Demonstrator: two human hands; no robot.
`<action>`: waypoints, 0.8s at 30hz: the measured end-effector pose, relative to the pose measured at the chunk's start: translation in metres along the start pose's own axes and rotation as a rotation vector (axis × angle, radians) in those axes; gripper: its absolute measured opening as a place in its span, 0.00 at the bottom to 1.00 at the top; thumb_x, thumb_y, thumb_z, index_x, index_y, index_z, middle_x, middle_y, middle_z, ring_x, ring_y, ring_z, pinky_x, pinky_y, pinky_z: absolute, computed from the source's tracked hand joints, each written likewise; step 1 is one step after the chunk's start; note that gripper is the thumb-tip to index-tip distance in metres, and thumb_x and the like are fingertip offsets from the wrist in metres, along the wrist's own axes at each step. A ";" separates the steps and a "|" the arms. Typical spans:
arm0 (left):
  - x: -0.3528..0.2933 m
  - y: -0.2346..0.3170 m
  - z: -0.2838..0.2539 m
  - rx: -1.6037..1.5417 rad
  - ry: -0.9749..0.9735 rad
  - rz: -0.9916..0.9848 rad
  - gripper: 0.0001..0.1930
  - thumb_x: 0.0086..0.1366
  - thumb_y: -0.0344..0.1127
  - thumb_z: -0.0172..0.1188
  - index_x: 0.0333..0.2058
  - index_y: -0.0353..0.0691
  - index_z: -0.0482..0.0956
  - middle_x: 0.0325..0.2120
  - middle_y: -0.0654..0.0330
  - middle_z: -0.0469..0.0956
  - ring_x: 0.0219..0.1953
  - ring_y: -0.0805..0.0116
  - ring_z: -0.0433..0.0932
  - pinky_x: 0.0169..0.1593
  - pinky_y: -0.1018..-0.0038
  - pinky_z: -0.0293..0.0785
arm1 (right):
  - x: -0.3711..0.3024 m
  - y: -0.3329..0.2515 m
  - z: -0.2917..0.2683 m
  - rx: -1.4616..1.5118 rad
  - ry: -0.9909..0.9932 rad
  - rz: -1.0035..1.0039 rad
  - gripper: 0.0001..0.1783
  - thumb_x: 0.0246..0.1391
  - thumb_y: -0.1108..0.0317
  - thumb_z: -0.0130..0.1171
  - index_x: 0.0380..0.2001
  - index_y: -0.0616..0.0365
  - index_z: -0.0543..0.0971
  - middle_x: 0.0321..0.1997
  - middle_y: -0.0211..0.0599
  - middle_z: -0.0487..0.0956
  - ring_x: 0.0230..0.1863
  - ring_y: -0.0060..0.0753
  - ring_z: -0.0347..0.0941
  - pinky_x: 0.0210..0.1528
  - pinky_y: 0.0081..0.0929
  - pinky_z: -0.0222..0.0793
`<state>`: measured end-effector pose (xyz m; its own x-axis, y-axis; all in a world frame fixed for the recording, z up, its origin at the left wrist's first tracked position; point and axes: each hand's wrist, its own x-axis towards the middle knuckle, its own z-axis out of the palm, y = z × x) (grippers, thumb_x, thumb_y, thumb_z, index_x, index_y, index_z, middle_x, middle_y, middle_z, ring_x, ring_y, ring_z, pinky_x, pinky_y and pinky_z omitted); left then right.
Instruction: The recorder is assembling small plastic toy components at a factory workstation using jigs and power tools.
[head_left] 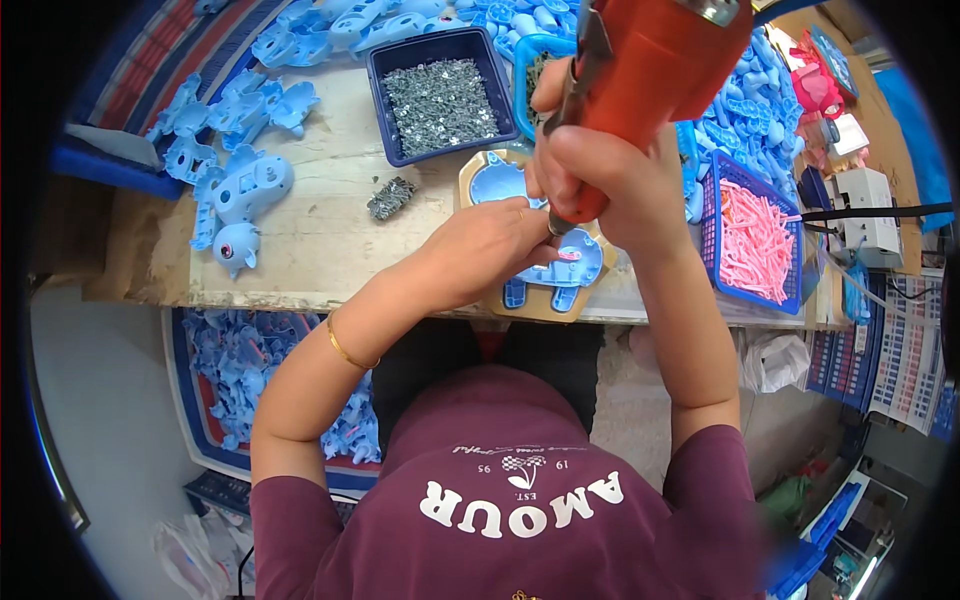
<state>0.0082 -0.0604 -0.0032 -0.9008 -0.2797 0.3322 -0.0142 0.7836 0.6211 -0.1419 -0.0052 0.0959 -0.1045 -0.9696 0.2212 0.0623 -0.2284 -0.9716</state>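
Firmly, the right hand (pixel 612 170) wraps its grip around a red power screwdriver (pixel 645 85), upper right of centre.

Its tip (pixel 559 228) points down at a blue toy shell (pixel 588 262) in a beige block (pixel 545 303), mid-frame. The left hand (pixel 475 255) bends beside it; I cannot tell whether that grip holds anything. Screws (pixel 440 105) fill a dark bin (pixel 377 100) on the tabletop (pixel 330 190).

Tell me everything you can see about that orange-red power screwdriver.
The orange-red, plastic-looking power screwdriver has a thick body, dark strip and narrow grey tip. The right hand grips it, tip slanting down beside the left hand, over the light-blue plastic shell; the picture's edge cuts off its top.
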 end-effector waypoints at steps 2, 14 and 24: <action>0.001 0.002 0.003 -0.062 0.003 0.035 0.10 0.67 0.39 0.61 0.33 0.39 0.73 0.29 0.53 0.76 0.37 0.51 0.78 0.39 0.58 0.74 | -0.004 -0.001 -0.004 0.022 -0.033 0.011 0.21 0.49 0.67 0.61 0.45 0.65 0.71 0.16 0.31 0.72 0.16 0.24 0.69 0.28 0.30 0.71; 0.004 -0.001 0.020 -0.043 0.065 0.141 0.11 0.62 0.40 0.66 0.33 0.40 0.76 0.29 0.56 0.77 0.36 0.54 0.78 0.39 0.61 0.73 | -0.026 -0.003 -0.016 0.150 0.037 -0.024 0.21 0.46 0.72 0.66 0.46 0.64 0.78 0.34 0.30 0.79 0.33 0.18 0.75 0.37 0.21 0.71; -0.001 0.004 0.018 -0.357 0.023 0.041 0.08 0.64 0.35 0.64 0.35 0.37 0.77 0.30 0.54 0.78 0.37 0.54 0.78 0.42 0.61 0.74 | -0.026 -0.002 -0.010 0.038 0.021 -0.085 0.22 0.50 0.66 0.62 0.46 0.65 0.68 0.16 0.33 0.71 0.14 0.25 0.65 0.27 0.30 0.71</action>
<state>0.0015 -0.0470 -0.0135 -0.8873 -0.2677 0.3755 0.1781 0.5521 0.8145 -0.1490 0.0213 0.0908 -0.1320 -0.9445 0.3009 0.0903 -0.3137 -0.9452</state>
